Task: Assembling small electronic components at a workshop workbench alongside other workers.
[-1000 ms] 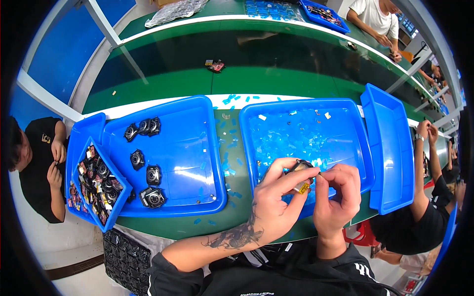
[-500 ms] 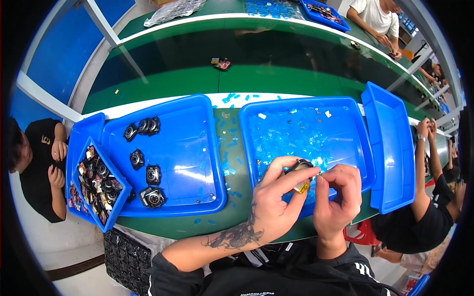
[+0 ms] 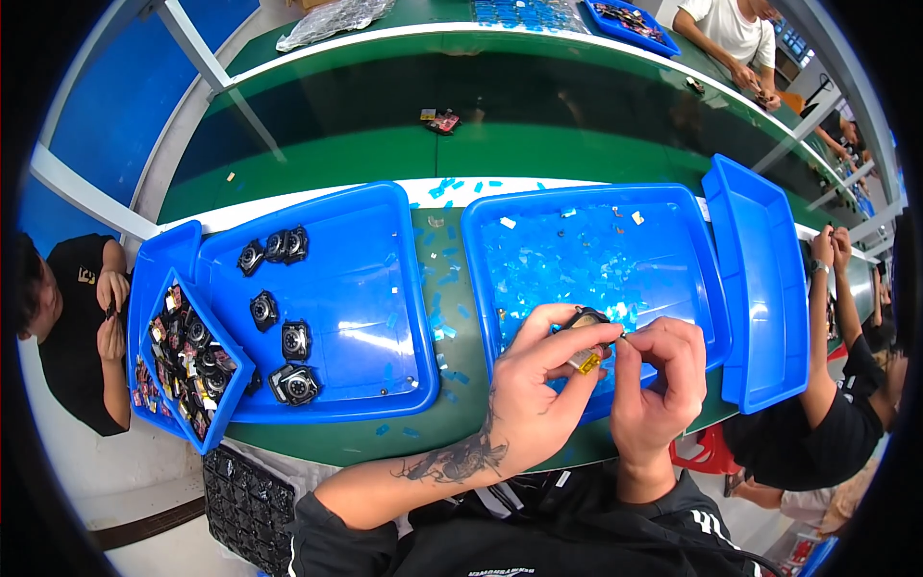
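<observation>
My left hand (image 3: 543,370) is closed around a dark, rounded watch case (image 3: 588,317), above the right-hand blue tray. A small yellow-and-silver piece (image 3: 586,361) hangs from the case below my index finger. My right hand (image 3: 663,370) pinches thumb and forefinger together at the case's right edge. Whatever lies between those fingertips is too small to name. My fingers cover most of the case. Beneath my hands, the blue tray (image 3: 716,279) holds many small translucent blue film pieces (image 3: 548,260).
Several black watch cases (image 3: 296,340) lie in the left blue tray (image 3: 413,288). A tilted blue bin (image 3: 240,385) beside it is heaped with watch parts. At right leans a narrow blue tray (image 3: 764,288). Beyond runs a green conveyor belt (image 3: 336,159) carrying small parts (image 3: 442,121). Other people work nearby.
My hands keep almost the same place and grip; the yellow piece has shifted slightly. The parts on the belt have drifted a little to the right. The person at left has brought their hands closer together.
</observation>
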### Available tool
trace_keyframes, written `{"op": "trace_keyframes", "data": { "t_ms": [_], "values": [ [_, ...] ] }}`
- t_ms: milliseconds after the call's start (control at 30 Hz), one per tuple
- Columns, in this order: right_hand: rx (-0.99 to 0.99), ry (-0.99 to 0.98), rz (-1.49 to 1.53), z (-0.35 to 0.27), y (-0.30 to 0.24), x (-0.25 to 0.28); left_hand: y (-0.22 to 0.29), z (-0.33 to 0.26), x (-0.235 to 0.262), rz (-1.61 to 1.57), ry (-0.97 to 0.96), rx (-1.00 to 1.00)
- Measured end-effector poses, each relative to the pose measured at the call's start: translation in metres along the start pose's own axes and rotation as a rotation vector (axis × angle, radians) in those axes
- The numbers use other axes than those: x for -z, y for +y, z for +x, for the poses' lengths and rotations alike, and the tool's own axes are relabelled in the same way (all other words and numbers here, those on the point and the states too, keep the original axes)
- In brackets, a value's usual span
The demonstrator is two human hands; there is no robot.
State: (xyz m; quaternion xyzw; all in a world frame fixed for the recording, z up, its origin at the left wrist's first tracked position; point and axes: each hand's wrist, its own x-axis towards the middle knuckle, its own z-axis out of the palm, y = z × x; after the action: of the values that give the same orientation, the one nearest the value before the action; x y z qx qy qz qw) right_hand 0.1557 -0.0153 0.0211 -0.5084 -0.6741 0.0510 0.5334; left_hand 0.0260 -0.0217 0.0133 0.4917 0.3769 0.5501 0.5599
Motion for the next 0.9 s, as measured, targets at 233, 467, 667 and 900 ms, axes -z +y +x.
{"op": "trace_keyframes", "data": {
  "t_ms": [233,467,667,900],
  "values": [
    [0.01,-0.004,-0.02,-0.0008,-0.0001,0.0011,-0.0005,0.0,-0.0004,-0.025,0.005,-0.008],
    [-0.021,0.001,-0.01,-0.0006,-0.0021,0.001,0.0005,0.0003,-0.0014,-0.042,0.012,0.005],
    [0.011,-0.005,-0.009,0.0002,0.0008,0.0033,0.0001,-0.0005,-0.0009,0.021,0.005,-0.007],
    [-0.286,-0.089,0.359,-0.0031,0.0008,0.008,0.0035,-0.0005,0.0012,0.222,0.013,-0.132]
  ]
}}
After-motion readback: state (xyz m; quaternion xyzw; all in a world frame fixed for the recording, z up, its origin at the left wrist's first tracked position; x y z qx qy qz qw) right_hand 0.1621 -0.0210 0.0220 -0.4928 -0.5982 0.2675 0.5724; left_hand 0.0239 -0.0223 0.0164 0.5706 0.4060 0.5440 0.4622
